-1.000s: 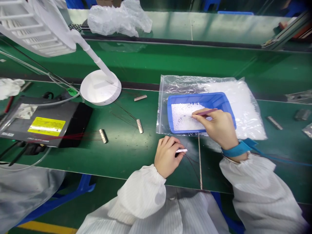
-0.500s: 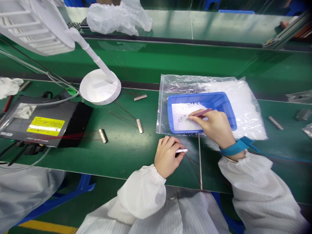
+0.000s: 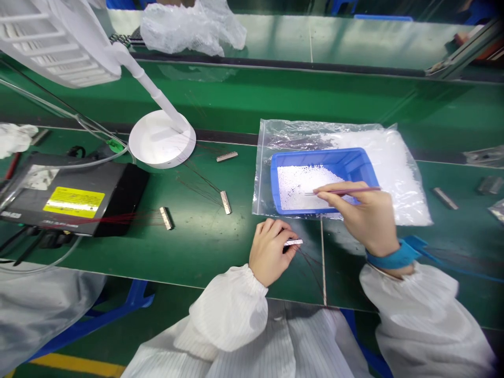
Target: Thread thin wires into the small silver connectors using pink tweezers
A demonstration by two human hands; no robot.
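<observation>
My left hand [image 3: 270,254] rests low over the green table, its fingers closed on a small connector strip [image 3: 293,242]. Thin dark wires trail from that strip toward the front edge. In my right hand [image 3: 368,218] is a pair of reddish tweezers [image 3: 342,191], pinched between thumb and fingers and lying nearly level. Their fine tips point left, over the white granules [image 3: 301,181] in a blue plastic tray [image 3: 360,161]; whether the tips hold a granule is too small to tell. A blue wrist strap [image 3: 391,256] circles my right wrist.
Beneath the tray lies a clear zip bag [image 3: 397,168] of white granules. Loose connector strips [image 3: 225,202] with wires lie left, near a white desk lamp [image 3: 161,142] and a black box [image 3: 114,189] with a yellow label. Another metal strip [image 3: 444,198] is at right.
My right hand with the tweezers has moved right and slightly toward me, and the tweezers now lie flatter over the tray. My left hand and its connector strip have stayed put.
</observation>
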